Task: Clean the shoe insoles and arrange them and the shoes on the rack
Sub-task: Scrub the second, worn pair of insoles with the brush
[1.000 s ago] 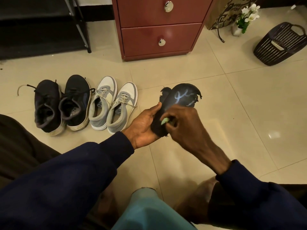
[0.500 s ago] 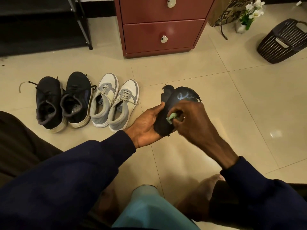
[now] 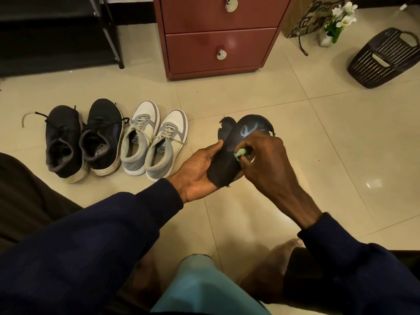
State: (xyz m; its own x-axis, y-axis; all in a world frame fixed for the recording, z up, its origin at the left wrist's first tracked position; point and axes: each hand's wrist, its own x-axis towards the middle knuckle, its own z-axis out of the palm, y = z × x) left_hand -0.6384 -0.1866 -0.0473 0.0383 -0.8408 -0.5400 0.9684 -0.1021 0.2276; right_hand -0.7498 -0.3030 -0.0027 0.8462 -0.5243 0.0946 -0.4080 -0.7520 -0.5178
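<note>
The cleaning step is in hand. The left hand (image 3: 197, 169) grips a dark, ragged-edged shoe insole (image 3: 236, 144) by its heel end, thumb curled over the near edge, and holds it up above the pale tiled floor (image 3: 318, 144) in front of the person's knees. The right hand (image 3: 266, 162) lies across the insole's middle, its fingers curled and pinching a small pale-green wad of cloth (image 3: 240, 153) that touches the dark surface. Just beyond the cloth, a light bluish smear marks the toe end. A second dark piece (image 3: 226, 128), likely the other insole, shows behind the first in the same left-hand grip.

By my judgement the task is at an early stage. The next move calls for firm strokes of the cloth toward the toe, with the left hand bracing the limp insole so that it does not fold.

The pair of black lace-up sneakers (image 3: 84, 137) and the pair of grey-and-white sneakers (image 3: 154, 139) stand side by side on the floor to the left, well apart from both hands. The black metal rack (image 3: 109, 30) stands beyond them, and nothing from the task sits on it yet.
</note>
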